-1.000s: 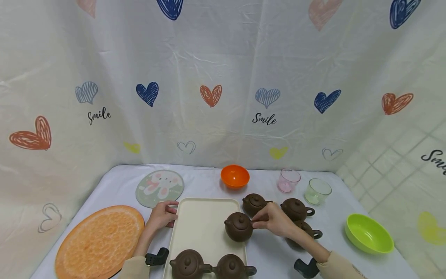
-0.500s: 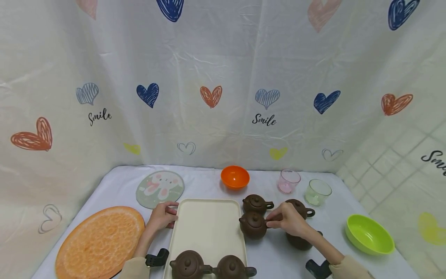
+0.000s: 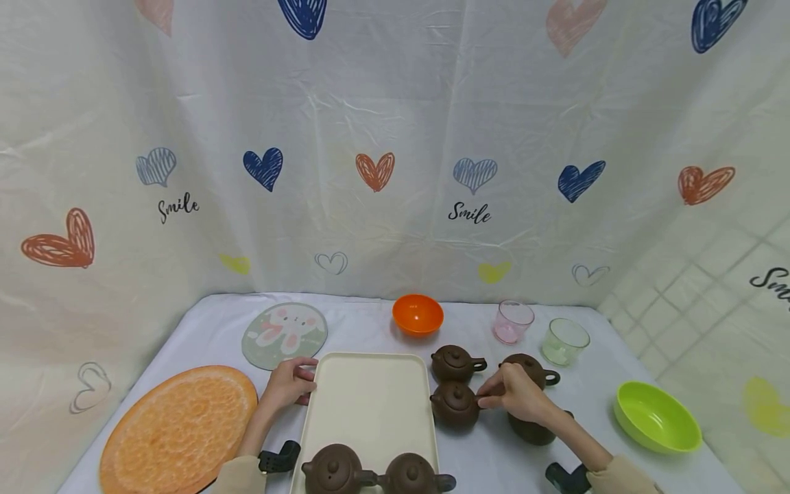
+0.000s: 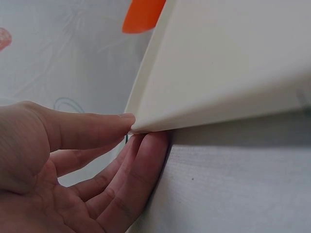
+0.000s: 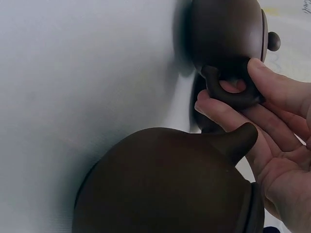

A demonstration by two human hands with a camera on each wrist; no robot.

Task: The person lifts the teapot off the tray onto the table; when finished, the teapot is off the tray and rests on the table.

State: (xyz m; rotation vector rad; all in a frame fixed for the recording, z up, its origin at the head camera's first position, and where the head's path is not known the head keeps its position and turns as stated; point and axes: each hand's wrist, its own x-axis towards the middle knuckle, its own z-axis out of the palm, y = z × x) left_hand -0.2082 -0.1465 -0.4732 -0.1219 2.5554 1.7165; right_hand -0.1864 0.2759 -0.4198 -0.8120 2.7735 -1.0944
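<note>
Head view cuts off the two dark brown clay teapots on the near end of the cream rectangular plastic tray [image 3: 370,398]: the left one [image 3: 333,469] and the right one [image 3: 412,475] both lose their bases at the picture's lower edge. Six such teapots can be counted in all. Off the tray, on the white-clothed table [image 3: 370,329], stand four: the far one [image 3: 455,363], the one in hand [image 3: 455,405] just beside the tray's right edge, one behind the right hand [image 3: 517,396] with only its top and handle showing [image 3: 538,371], and one under the wrist [image 3: 532,428], mostly hidden. The right hand pinches the handle of the teapot in hand; the right wrist view shows the fingers [image 5: 272,87] curled round that loop handle, with another pot's spout close in front, blurred and filling the lower picture.

The left hand [image 3: 286,384] rests at the tray's far-left corner; the left wrist view shows the thumb [image 4: 87,128] on the rim and the fingers tucked under it, gripping the edge.

Toward the far edge lie one orange bowl [image 3: 417,314], one pink glass cup [image 3: 513,321] and one green glass cup [image 3: 564,340]. One lime-green bowl [image 3: 657,417] sits at the right edge, one round rabbit mat [image 3: 284,334] and one orange-slice mat [image 3: 179,429] on the left.
</note>
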